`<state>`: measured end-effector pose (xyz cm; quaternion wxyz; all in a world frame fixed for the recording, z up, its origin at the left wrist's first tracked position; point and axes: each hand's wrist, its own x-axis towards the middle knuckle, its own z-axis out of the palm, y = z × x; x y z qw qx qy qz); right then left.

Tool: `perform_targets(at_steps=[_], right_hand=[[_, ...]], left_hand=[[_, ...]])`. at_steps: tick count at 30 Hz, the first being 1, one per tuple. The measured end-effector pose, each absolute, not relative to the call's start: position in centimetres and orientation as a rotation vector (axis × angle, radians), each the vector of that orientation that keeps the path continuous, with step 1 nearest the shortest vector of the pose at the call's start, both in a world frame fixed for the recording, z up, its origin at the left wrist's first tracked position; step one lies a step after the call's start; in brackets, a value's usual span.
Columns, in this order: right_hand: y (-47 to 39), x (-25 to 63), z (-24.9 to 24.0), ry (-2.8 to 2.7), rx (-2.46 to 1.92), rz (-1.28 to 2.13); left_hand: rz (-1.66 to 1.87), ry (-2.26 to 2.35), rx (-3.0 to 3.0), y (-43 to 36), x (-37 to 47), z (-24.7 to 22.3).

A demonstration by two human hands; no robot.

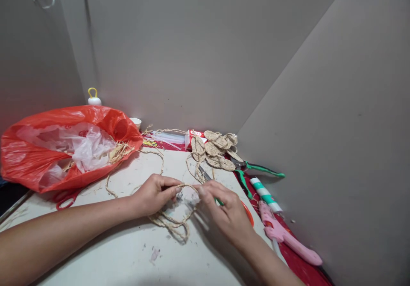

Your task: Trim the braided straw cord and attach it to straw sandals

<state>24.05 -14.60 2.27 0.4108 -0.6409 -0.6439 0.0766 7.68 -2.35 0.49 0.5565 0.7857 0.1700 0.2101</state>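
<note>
We pinch the rope (189, 185) between thumb and fingers of both our left hand (160, 195) and our right hand (226, 207), a short stretch spanning them, while slack loops lie just below on the desk (121, 252). Left of us sits a red bag (67, 115) holding plastic (91, 147) and straw (121, 151); beyond our right hand are woven pieces (219, 161), green-handled pliers (245, 183) beside them, and a pink glue gun (288, 237) at right
</note>
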Motion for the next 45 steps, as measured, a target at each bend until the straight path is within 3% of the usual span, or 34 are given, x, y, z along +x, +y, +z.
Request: perform_targets(at_steps=[4, 9, 14, 26, 31, 45], right_hand=[[-14.5, 24.7, 3.3, -1.344, -1.659, 0.397], [-14.1, 24.8, 2.5, -1.257, -1.61, 1.026], [-13.8, 24.2, 1.6, -1.13, -1.486, 1.254], [-13.7, 24.2, 1.4, -1.008, -1.402, 1.099], [-13.9, 23.8, 1.0, -1.048, -1.325, 1.248], [-13.8, 23.1, 0.8, -0.839, -1.17, 1.363]], left_hand=[[0.518, 0.293, 2.029, -2.5, 7.6, 0.8], [0.605, 0.125, 2.296, -2.7, 7.4, 0.3], [0.643, 0.096, 2.405, -2.9, 7.4, -0.4], [0.743, 0.483, 2.147, -3.2, 7.6, 0.5], [0.765, 0.454, 2.042, -3.5, 7.7, 0.5], [0.468, 0.376, 1.492, -4.2, 8.0, 0.2]])
